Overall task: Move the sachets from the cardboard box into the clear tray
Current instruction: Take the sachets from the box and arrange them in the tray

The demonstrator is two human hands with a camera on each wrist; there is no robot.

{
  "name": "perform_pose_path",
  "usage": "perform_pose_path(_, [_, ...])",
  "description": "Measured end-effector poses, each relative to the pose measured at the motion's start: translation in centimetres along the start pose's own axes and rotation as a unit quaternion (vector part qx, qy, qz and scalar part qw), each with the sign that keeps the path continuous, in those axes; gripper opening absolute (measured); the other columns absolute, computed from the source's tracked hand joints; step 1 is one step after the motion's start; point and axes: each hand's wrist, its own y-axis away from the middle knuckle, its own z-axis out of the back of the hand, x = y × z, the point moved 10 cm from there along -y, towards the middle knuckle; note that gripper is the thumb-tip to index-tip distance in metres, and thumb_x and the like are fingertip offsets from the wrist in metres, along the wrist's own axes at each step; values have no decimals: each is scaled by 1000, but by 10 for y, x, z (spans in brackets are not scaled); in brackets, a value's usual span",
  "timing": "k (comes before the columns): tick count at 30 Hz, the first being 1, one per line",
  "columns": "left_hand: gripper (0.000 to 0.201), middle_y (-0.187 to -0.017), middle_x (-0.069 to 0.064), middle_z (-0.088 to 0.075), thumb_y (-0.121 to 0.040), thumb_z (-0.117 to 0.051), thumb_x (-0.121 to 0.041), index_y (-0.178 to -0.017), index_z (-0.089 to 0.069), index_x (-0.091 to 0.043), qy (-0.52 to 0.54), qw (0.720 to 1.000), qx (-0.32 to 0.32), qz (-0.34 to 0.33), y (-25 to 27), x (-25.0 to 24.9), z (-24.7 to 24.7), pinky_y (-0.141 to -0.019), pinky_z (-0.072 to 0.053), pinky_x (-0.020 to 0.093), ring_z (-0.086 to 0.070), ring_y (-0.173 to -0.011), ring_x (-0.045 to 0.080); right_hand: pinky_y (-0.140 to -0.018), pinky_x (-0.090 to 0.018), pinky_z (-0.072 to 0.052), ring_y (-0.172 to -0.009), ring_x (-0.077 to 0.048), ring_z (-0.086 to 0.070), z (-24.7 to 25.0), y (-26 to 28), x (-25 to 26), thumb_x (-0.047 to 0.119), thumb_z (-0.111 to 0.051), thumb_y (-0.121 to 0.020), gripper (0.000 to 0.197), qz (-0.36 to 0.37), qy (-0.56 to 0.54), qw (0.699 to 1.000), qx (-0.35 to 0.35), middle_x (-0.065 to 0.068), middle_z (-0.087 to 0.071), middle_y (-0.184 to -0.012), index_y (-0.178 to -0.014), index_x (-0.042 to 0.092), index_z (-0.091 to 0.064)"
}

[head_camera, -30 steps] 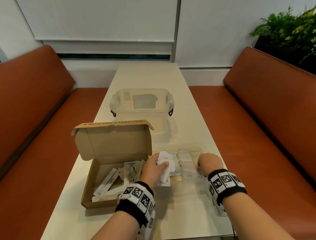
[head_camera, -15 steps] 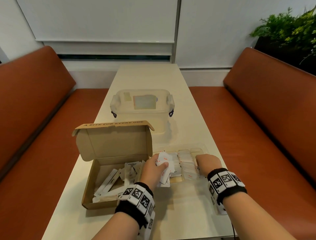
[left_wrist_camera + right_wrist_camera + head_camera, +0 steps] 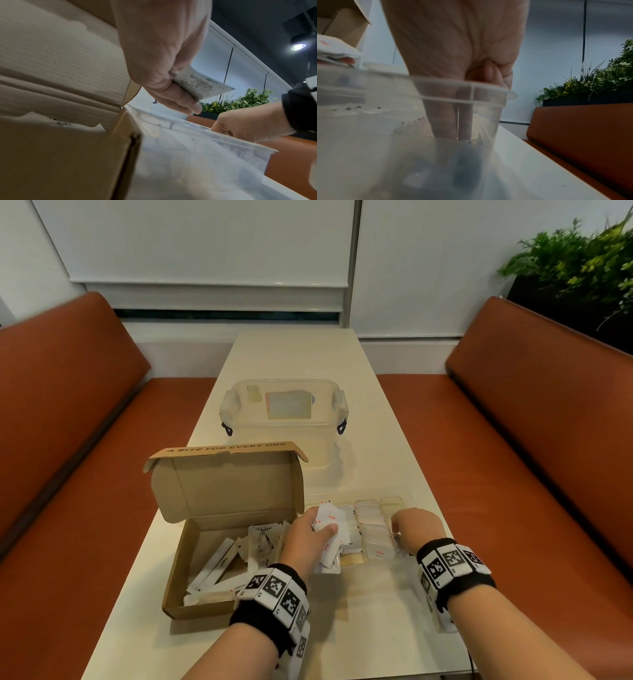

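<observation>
L hand grips bunch of sachets over clear tray. R hand fingers reach down inside tray; grip can't tell.

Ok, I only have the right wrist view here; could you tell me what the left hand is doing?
Observer: The left hand grips a bunch of sachets over the left end of the clear tray.
Operator: Thank you. Is anything left in the cardboard box?
Observer: Yes, several loose sachets lie in the cardboard box.
Operator: And how full is the tray?
Observer: Rows of sachets fill its middle; the far right corner looks bare.
</observation>
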Motion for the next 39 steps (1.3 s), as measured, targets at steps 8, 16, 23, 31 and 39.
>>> perform_pose_path(8, [31, -109, 4, -66, -92, -58, -11, -122, -58, -18, -17, 1000, -9, 4, -2, 0, 6, -92, -51, 45, -63, -101, 24, -84, -28, -47, -105, -22, -58, 8, 2, -14, -1, -43, -88, 37, -23, -31, 999, -30, -4, -62, -117, -113, 19, -61])
perform_pose_path(16, [32, -107, 3, -66, -92, -59, -12, -123, -58, -17, -32, 999, -9, -1, -3, -1, 7, -89, -53, 40, -63, -98, 22, -81, -28, -48, -108, -20, -53, -5, 3, -17, 6, -52, -87, 34, -20, -38, 999, -29, -4, -60, -111, -110, 27, -66])
perform_pose_path(23, [31, -102, 0, -66, -92, -59, -12, -122, -58, -18, -29, 1000, -6, 0, -2, -1, 6, -85, -53, 35, -63, -95, 19, -94, -32, -41, -116, -22, -45, -3, 0, 2, 15, -57, -88, 27, 41, 59, 996, -48, 3, -59, -117, -112, 25, -63])
perform_pose_path(31, [34, -106, 3, -66, -91, -60, -11, -124, -57, -18, -28, 1000, -9, 9, 0, 4, 5, -92, -51, 44, -63, -99, 22, -96, -35, -30, -115, -23, -43, -9, -6, 10, 24, -60, -84, 29, 76, 82, 994, 14, -1, -63, -113, -112, 22, -56])
perform_pose_path(39, [35, -112, 5, -66, -92, -58, -11, -127, -55, -17, -13, 1000, -6, 13, -1, 2, 9, -94, -50, 46, -63, -102, 24, -77, -27, -47, -78, -21, -54, 9, -6, 3, 7, -49, -83, 17, 41, -47, 998, -2, -2, -61, -83, -81, 16, -63])
